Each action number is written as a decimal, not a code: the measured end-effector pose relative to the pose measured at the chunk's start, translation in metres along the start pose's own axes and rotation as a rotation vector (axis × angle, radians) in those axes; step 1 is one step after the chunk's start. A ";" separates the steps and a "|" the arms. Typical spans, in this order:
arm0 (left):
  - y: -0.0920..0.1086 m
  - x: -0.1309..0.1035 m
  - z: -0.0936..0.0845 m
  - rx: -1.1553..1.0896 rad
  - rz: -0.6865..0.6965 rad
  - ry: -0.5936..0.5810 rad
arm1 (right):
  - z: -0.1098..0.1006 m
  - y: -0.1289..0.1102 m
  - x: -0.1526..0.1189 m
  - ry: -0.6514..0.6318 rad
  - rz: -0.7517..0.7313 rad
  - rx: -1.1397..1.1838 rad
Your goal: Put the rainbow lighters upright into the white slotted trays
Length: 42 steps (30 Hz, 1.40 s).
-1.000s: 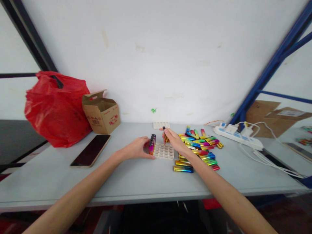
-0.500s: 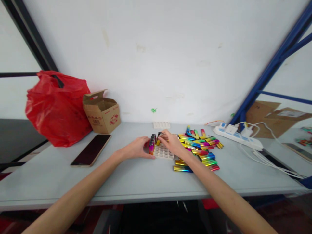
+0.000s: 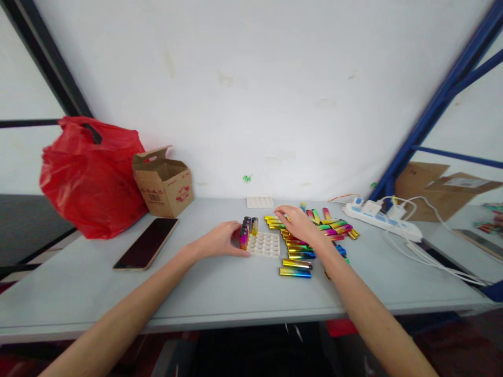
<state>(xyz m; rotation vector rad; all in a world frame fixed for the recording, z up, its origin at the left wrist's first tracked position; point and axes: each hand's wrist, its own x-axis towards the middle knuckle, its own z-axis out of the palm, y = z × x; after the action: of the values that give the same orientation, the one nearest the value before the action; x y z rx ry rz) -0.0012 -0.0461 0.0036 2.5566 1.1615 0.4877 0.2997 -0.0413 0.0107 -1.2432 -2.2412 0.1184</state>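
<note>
A white tray (image 3: 268, 244) with rows of round holes lies on the table. Along its left side stands a row of shiny lighters (image 3: 244, 239) with black tops, upright. One more gold lighter (image 3: 255, 226) is upright at the back of the second row. My left hand (image 3: 222, 239) grips the tray's left side around the row, thumb at the front corner. To the right of the tray, my right hand (image 3: 297, 222) hovers at the heap of lighters (image 3: 297, 246), fingers curved and apart, with nothing visible in them. Its arm covers part of the heap.
A phone (image 3: 146, 244) lies at the left, near an open cardboard box (image 3: 167, 188) and a red plastic bag (image 3: 94, 178). Another white tray (image 3: 260, 202) is by the wall. A power strip (image 3: 383, 222) with white cables sits at the right.
My right hand has let go of the gold lighter, which now stands in the tray, and has moved right to the heap. My left hand has stayed in place.
</note>
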 end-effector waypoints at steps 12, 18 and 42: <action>-0.004 0.001 0.002 0.010 0.009 -0.017 | 0.008 0.037 0.000 -0.129 0.007 -0.108; 0.000 0.000 -0.001 -0.003 -0.002 -0.008 | 0.018 0.047 0.016 -0.193 0.052 -0.155; 0.003 0.001 0.002 0.048 -0.011 -0.022 | 0.007 -0.024 0.013 0.169 0.351 1.262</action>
<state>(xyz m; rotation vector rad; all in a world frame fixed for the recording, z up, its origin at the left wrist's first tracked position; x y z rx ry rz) 0.0019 -0.0470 0.0033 2.5879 1.1927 0.4335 0.2726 -0.0435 0.0187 -0.8035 -1.2698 1.2658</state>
